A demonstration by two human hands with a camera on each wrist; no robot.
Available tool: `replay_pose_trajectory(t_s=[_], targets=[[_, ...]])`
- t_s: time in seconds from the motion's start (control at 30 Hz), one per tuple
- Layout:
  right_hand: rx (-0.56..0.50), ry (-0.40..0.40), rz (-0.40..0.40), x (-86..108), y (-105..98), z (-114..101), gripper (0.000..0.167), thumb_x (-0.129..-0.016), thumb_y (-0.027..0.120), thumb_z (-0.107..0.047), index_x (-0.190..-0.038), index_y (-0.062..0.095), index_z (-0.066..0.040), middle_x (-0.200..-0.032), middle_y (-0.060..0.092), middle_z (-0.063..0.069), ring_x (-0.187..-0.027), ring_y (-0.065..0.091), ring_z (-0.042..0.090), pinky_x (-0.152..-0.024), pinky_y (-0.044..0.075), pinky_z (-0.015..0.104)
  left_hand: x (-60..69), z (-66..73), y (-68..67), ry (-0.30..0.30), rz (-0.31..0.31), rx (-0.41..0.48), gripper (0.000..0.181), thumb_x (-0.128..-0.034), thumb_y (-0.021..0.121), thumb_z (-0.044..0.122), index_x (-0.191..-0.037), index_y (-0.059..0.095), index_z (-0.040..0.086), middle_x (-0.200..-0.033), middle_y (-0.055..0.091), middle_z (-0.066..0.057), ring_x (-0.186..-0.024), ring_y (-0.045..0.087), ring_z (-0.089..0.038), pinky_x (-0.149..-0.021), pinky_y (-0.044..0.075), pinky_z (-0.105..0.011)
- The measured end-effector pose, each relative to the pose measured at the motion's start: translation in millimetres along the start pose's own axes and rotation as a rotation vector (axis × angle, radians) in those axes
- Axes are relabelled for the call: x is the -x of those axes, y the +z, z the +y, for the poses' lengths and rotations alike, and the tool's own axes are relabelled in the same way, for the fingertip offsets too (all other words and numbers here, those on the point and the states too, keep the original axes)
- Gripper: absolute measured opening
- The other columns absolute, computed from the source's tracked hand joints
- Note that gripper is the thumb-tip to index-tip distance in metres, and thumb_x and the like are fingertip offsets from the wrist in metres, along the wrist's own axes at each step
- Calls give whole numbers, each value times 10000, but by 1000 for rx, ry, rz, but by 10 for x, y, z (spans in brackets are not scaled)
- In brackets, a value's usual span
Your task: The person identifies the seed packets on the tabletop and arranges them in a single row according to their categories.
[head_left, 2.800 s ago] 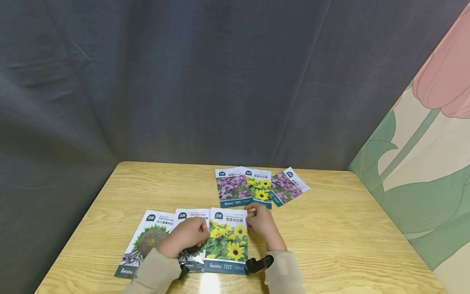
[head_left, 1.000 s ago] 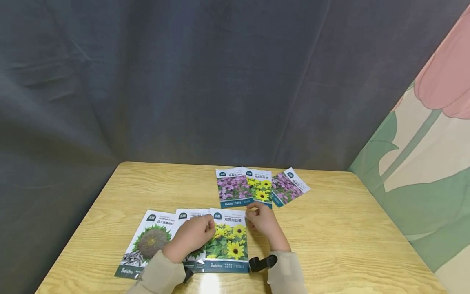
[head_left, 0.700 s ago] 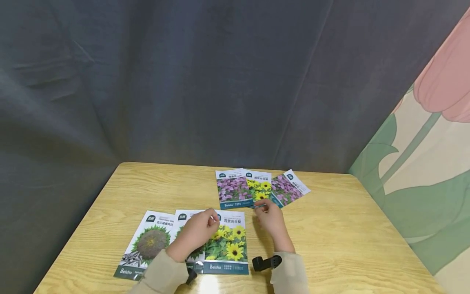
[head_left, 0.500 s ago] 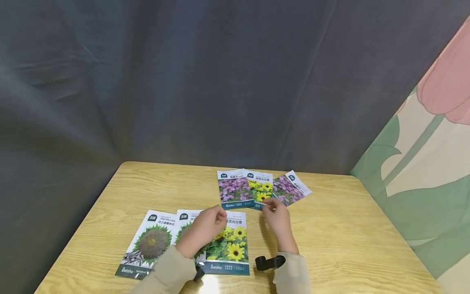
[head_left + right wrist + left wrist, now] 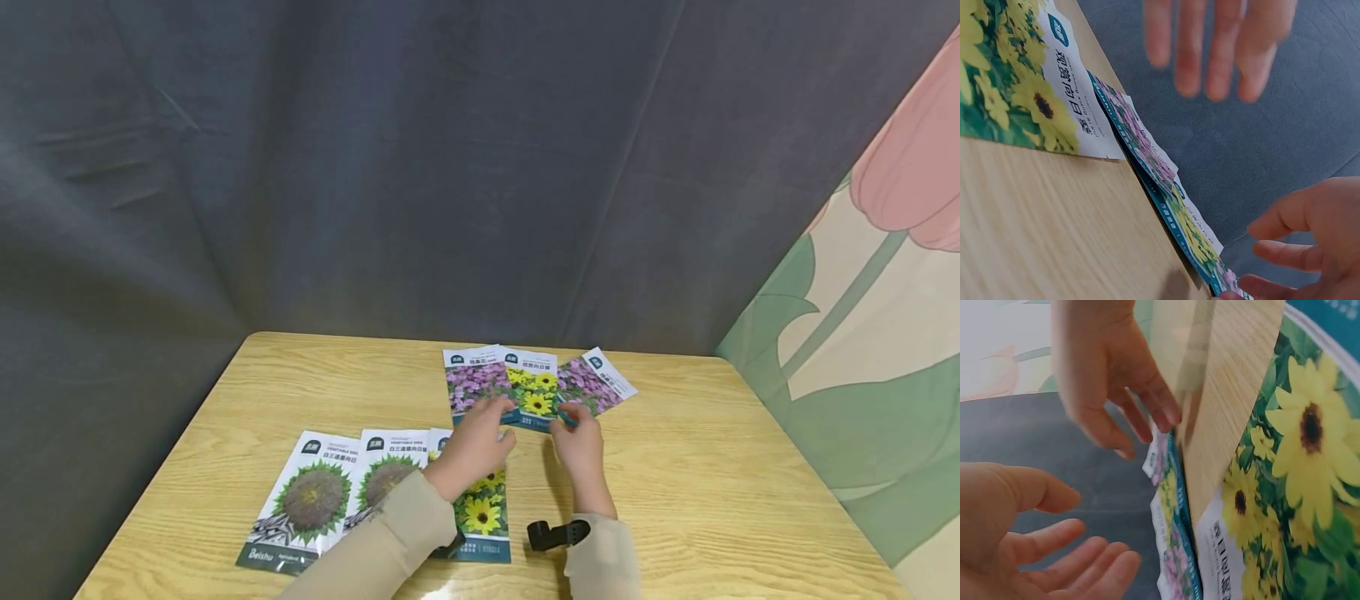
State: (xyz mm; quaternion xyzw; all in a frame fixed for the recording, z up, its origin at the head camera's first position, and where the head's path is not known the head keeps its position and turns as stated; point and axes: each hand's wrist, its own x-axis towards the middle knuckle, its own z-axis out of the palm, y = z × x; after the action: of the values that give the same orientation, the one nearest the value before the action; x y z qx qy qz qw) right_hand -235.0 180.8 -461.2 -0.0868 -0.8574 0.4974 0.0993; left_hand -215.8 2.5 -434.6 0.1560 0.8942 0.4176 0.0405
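My left hand hovers with spread fingers over the front yellow-flower seed packet, reaching toward the back row and hiding part of that packet. Between the fingers of this hand nothing is held in the left wrist view. At the back lie a purple-flower packet, a yellow-flower packet overlapping it, and a tilted purple-flower packet. Beside the lower edges of the latter two is my right hand, its fingers loosely bent. Its fingertips reach the packets' edge; whether they touch is unclear.
Two sunflower seed packets lie at the front left, partly overlapped. The wooden table extends to the right. A dark curtain hangs behind it, and a tulip-patterned cloth hangs at the right.
My left hand has left the front packets and moved right and forward, its fingers spreading. My right hand has moved from the front yellow-flower packet's right edge to the back row.
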Motion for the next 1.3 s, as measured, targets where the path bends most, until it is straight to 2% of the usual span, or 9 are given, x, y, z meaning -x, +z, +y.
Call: replay_pose_trajectory(t_s=[0.1,0.17,0.33,0.53,0.63,0.83,0.93,1.1,1.3], targets=[[-3,23,-8,-17,7,27,391,-951,543,-16,-1318,534,120,-1350,526,363,-1198,562,506,-970,501,575,-122,19,70,22,2,-14,441,-1030,572,131,-1459,494,69,-1497,454,-161,-1104,621,-283,-888,537,-388],[-12,39,-6,-28,15,46,398,-954,542,-23,-1327,530,114,-1359,527,353,-1209,557,500,-972,500,566,-205,17,125,28,-2,-12,443,-1025,575,120,-1457,498,61,-1497,452,-169,-1274,541,-304,-1013,502,-423],[-39,55,23,-51,26,62,397,-935,543,-18,-1310,550,114,-1339,544,344,-1183,574,485,-908,532,488,-387,7,269,27,-14,-1,424,-1001,588,63,-1419,534,29,-1464,489,-183,-1330,504,-337,-1071,462,-474],[-87,61,56,-66,14,89,371,-921,546,3,-1269,573,130,-1274,562,346,-1102,605,446,-778,515,313,-516,28,429,96,-25,-245,408,-973,610,32,-1378,568,-4,-1347,579,-190,-1237,582,-310,-1017,509,-385],[-106,61,65,-70,26,105,350,-919,559,16,-1246,581,137,-1246,577,342,-1091,597,424,-789,493,295,-537,53,483,132,-44,-348,412,-961,628,43,-1362,579,-35,-1323,597,-201,-1220,597,-310,-1013,512,-364],[-164,84,74,-66,44,111,323,-941,564,21,-1239,592,142,-1241,587,341,-1109,584,412,-787,512,279,-540,99,541,132,-89,-422,364,-968,619,70,-1308,622,-61,-1330,605,-205,-1227,593,-325,-1035,496,-363],[-276,130,55,-59,57,113,339,-961,527,34,-1274,568,158,-1263,562,350,-1052,614,353,-755,540,231,-526,88,537,121,-103,-427,310,-974,616,74,-1256,657,-48,-1318,609,-193,-1221,589,-326,-1031,498,-365],[-493,208,25,-64,77,128,362,-982,490,76,-1318,505,207,-1254,547,364,-872,662,156,-754,574,195,-504,39,528,127,-114,-420,273,-980,608,80,-1216,685,-34,-1299,617,-179,-1216,590,-309,-1023,503,-362],[-636,245,18,-79,94,164,391,-990,502,83,-1351,459,226,-1232,574,364,-792,668,76,-744,574,187,-474,16,508,126,-143,-416,320,-992,607,89,-1284,647,-37,-1289,617,-174,-1190,610,-290,-1004,515,-359]])
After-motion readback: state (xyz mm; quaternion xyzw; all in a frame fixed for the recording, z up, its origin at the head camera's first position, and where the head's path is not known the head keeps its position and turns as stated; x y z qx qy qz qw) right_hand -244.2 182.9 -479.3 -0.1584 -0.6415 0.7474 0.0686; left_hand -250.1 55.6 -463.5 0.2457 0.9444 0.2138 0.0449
